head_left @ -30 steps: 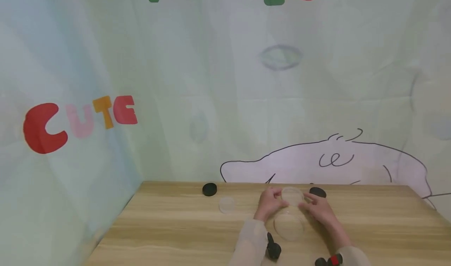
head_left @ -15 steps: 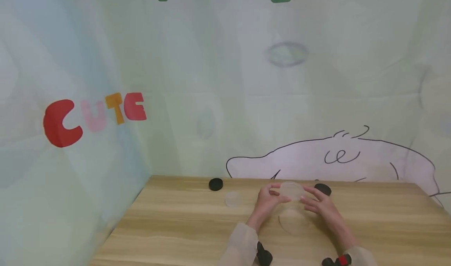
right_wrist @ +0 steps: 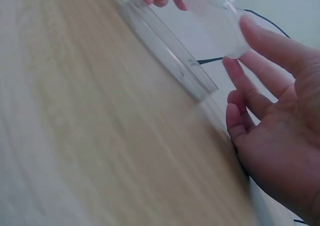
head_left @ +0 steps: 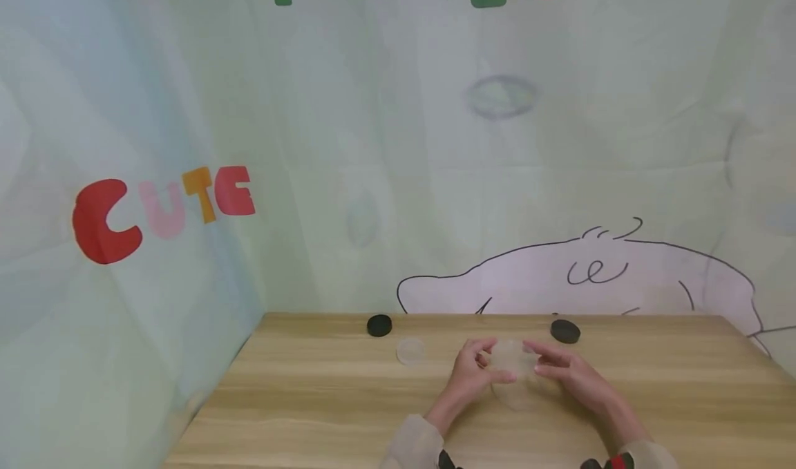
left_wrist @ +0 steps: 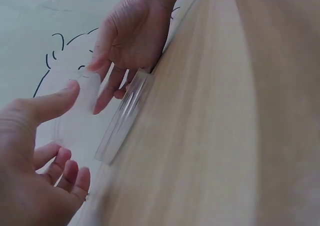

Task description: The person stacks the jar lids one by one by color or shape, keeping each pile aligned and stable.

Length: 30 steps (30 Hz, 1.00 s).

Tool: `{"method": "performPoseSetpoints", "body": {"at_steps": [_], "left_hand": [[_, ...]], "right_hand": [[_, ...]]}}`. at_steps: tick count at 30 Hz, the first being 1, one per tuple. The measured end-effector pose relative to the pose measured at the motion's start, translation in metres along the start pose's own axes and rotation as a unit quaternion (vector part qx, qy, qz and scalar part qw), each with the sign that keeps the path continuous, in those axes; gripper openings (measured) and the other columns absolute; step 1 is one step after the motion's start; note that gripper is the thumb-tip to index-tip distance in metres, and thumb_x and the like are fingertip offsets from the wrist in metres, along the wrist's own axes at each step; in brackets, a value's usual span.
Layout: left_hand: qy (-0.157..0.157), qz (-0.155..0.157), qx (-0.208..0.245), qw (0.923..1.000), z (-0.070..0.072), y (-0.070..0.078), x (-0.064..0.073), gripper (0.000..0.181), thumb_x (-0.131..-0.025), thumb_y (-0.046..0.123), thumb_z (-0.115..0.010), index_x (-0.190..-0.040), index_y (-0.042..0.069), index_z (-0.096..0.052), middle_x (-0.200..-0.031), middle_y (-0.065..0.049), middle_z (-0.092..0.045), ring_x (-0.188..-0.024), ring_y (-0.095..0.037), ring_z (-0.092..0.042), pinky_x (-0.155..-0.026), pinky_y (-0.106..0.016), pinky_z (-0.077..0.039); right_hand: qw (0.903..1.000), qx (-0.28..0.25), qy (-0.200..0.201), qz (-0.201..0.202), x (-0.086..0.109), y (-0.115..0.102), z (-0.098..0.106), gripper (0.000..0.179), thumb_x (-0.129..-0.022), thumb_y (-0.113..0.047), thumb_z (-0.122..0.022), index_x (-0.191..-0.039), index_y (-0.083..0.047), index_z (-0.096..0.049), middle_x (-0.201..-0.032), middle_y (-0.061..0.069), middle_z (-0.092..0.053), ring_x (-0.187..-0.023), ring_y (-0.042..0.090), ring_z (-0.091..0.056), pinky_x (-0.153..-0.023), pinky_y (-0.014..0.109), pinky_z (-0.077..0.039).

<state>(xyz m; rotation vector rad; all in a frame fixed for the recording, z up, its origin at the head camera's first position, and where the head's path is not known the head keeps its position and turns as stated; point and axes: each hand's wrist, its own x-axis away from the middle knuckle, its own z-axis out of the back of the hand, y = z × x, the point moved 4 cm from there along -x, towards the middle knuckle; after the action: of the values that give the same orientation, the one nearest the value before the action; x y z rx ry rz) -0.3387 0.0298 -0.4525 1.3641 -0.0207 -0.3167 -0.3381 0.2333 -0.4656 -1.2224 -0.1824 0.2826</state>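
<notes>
A translucent round plastic dish [head_left: 511, 358] is held up between both hands, tilted, above the table. My left hand [head_left: 468, 374] pinches its left side between thumb and fingers. On its opposite side, the thumb and fingertips of my right hand [head_left: 578, 380] grip the edge. Just below, a shallow clear round dish [left_wrist: 125, 117] with a low wall lies flat on the wooden table. In the right wrist view the held dish [right_wrist: 215, 23] looks cloudy, with small bumps along one end, while the clear dish [right_wrist: 165, 43] shows beneath it.
Two black round discs, a left one [head_left: 379, 325] and a right one [head_left: 565, 331], lie near the table's back edge. A small clear disc [head_left: 411, 351] sits left of my hands. Behind the wooden table [head_left: 298, 400] hangs a printed cloth [head_left: 336, 144].
Both hands have lowered the held dish and brought it nearer, over the clear dish on the table. The right hand's fingers have drawn away from the right black disc.
</notes>
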Motion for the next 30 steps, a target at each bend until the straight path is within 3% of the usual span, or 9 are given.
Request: {"method": "performPoseSetpoints", "body": {"at_steps": [3,6,10,17,30], "left_hand": [[-0.013,0.012,-0.025,0.9995,0.000,-0.004,0.004,0.059,-0.066,0.010,-0.087,-0.119,0.006,-0.061,-0.113,-0.004,-0.049,-0.101,-0.015,-0.043,-0.086,-0.028,-0.040],[-0.025,0.022,-0.057,0.9978,0.000,-0.006,0.009,0.058,-0.065,0.012,-0.088,-0.115,0.012,-0.058,-0.118,-0.004,-0.043,-0.110,-0.019,-0.039,-0.096,-0.040,-0.039],[-0.031,0.004,-0.107,0.9938,-0.003,-0.008,0.011,0.062,-0.062,0.017,-0.091,-0.113,0.014,-0.056,-0.115,-0.002,-0.041,-0.112,-0.019,-0.037,-0.100,-0.043,-0.035],[-0.046,-0.015,-0.136,0.9895,-0.006,-0.009,0.009,0.065,-0.061,0.023,-0.092,-0.114,0.014,-0.055,-0.111,0.002,-0.040,-0.108,-0.013,-0.034,-0.095,-0.032,-0.033],[-0.065,-0.027,-0.187,0.9798,-0.006,-0.009,0.012,0.068,-0.065,0.031,-0.090,-0.119,0.007,-0.057,-0.111,0.000,-0.042,-0.105,-0.013,-0.036,-0.092,-0.029,-0.036]], "right_hand": [[0.9993,0.018,-0.031,0.014,0.000,-0.001,0.000,0.060,-0.089,-0.019,-0.064,-0.141,0.003,-0.044,-0.149,0.029,-0.038,-0.132,0.038,-0.042,-0.109,0.068,-0.024],[0.9967,0.028,-0.070,0.030,0.001,-0.003,0.001,0.061,-0.086,-0.015,-0.065,-0.139,0.007,-0.043,-0.139,0.028,-0.048,-0.119,0.019,-0.051,-0.101,0.054,-0.038],[0.9931,0.018,-0.107,0.045,0.003,-0.004,0.002,0.062,-0.086,-0.012,-0.064,-0.138,0.012,-0.041,-0.132,0.027,-0.051,-0.108,0.006,-0.053,-0.094,0.036,-0.037],[0.9895,0.005,-0.135,0.051,0.003,-0.007,0.000,0.063,-0.086,-0.008,-0.062,-0.138,0.016,-0.037,-0.138,0.040,-0.041,-0.110,0.000,-0.053,-0.090,0.018,-0.043],[0.9901,-0.001,-0.135,0.037,0.003,-0.004,-0.002,0.072,-0.084,-0.008,-0.065,-0.142,0.015,-0.030,-0.143,0.040,-0.035,-0.114,0.003,-0.051,-0.094,0.020,-0.042]]}}
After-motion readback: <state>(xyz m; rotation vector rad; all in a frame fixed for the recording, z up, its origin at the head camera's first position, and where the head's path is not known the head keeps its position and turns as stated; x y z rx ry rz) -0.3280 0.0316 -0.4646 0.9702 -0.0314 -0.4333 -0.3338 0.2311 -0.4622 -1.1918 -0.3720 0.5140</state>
